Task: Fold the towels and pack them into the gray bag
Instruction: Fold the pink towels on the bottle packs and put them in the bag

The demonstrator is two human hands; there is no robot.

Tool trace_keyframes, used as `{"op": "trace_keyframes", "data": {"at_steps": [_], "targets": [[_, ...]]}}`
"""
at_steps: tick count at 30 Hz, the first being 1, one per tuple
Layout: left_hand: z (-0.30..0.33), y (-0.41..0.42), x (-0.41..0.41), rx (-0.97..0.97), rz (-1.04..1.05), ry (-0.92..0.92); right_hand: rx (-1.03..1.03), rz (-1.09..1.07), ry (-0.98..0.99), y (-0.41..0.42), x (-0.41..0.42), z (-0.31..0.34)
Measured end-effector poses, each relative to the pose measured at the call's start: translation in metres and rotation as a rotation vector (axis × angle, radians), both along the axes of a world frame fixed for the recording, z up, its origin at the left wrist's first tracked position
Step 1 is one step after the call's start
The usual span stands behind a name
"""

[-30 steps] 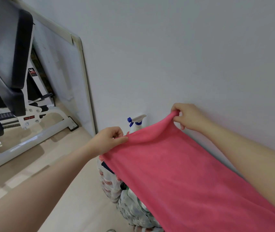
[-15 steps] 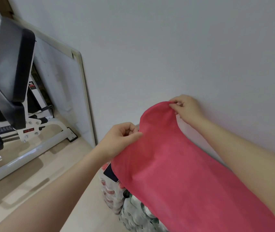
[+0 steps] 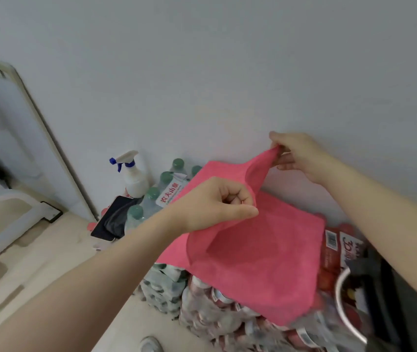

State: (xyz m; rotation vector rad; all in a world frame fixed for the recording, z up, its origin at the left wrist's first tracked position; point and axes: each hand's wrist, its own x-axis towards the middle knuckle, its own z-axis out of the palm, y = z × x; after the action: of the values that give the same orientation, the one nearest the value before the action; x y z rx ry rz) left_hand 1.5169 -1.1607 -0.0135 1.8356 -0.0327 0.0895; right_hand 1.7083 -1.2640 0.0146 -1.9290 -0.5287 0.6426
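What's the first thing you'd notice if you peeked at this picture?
The bright pink towel jumps out in the middle, held up in the air. The left hand pinches one edge and the right hand pinches another corner near the wall. Behind it, by the wall, stands a white spray bottle beside packs of green-capped water bottles.

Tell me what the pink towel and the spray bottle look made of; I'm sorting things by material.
The pink towel, pinched by the left hand and the right hand, looks like soft microfibre or terry: matte, fuzzy, draping in limp folds. The spray bottle looks like plastic: a smooth, slightly glossy white body with a white trigger head and blue trim.
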Motion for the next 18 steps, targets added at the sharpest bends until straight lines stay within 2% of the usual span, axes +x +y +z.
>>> {"op": "trace_keyframes", "data": {"at_steps": [3,8,11,14,16,18], "targets": [[-0.003,-0.042,0.008,0.009,-0.091,0.037,-0.129,-0.034,-0.158,-0.047,0.009,-0.013],[-0.021,-0.094,0.024,0.122,-0.183,0.143,-0.324,-0.108,-0.231,-0.103,0.025,-0.044],[-0.041,-0.115,0.032,0.318,-0.271,0.234,-0.528,-0.081,-0.309,-0.119,0.027,-0.058],[-0.056,-0.122,0.038,0.62,-0.407,0.342,-0.608,-0.052,-0.365,-0.125,0.026,-0.069],[-0.058,-0.116,0.042,0.632,-0.411,0.408,-0.64,-0.037,-0.41,-0.125,0.024,-0.075],[-0.056,-0.103,0.054,0.667,-0.288,0.336,-0.677,-0.028,-0.403,-0.124,0.024,-0.08]]}}
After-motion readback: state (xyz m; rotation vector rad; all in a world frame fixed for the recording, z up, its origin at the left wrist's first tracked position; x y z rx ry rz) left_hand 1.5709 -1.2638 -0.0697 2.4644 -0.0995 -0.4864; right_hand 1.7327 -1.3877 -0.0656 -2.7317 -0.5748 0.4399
